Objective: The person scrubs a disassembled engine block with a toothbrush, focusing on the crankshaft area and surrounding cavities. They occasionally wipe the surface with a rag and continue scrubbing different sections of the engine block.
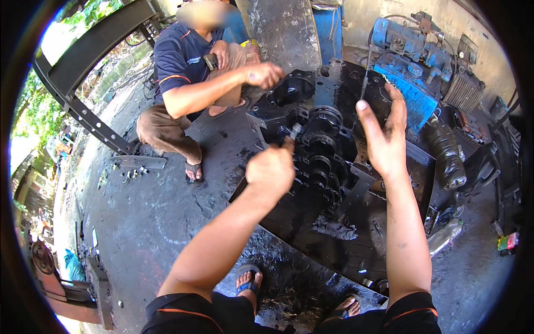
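Observation:
My left hand point(271, 171) is closed, its fingers curled near the left side of a dark, oily engine block point(356, 147). A small light-coloured piece point(296, 130) shows at its fingertips; its kind cannot be made out. My right hand point(385, 136) is over the block's right side with thumb and fingers spread apart. A thin upright rod point(365, 80) reaches down to beside that thumb; whether they touch is unclear. Between my hands lies a crankshaft point(321, 143) with shiny round journals, set along the block. A dark crumpled rag point(335, 228) rests at the near end.
Across on the left a co-worker point(186, 61) squats, one hand point(264, 75) stretched over the block's far end. A blue motor unit point(406, 42) stands at the back right. Beside the block are a dark plastic bottle point(446, 158) and a clear bottle point(446, 236). A metal frame point(92, 47) rises at left.

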The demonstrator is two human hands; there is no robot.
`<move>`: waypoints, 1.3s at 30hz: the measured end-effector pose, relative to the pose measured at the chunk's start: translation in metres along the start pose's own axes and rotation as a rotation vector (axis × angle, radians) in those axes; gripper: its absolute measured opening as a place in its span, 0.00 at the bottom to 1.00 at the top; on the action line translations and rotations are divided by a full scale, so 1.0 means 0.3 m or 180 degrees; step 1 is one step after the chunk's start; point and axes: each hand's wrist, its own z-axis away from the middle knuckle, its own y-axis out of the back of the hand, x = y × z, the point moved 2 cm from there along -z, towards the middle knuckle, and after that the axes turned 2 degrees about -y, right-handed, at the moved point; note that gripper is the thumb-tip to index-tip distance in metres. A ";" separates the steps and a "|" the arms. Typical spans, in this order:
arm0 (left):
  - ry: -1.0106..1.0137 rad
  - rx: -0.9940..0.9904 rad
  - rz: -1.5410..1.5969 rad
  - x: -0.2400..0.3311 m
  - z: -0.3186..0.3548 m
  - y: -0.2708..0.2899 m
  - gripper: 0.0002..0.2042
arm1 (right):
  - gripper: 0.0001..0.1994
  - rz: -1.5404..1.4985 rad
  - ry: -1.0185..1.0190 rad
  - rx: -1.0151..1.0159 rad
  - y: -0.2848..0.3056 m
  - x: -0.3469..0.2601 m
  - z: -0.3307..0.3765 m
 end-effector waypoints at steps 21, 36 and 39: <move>-0.0551 -0.0344 0.0681 -0.057 -0.081 -0.027 0.24 | 0.65 0.1834 -0.0184 -0.1457 0.001 -0.137 0.049; -0.0669 0.0172 0.0543 -0.015 -0.034 -0.026 0.27 | 0.45 0.1428 -0.0325 -0.1303 0.004 -0.097 0.048; -0.0957 -0.0438 0.0537 0.017 -0.012 -0.059 0.28 | 0.44 0.1433 -0.0389 -0.1350 0.003 -0.096 0.051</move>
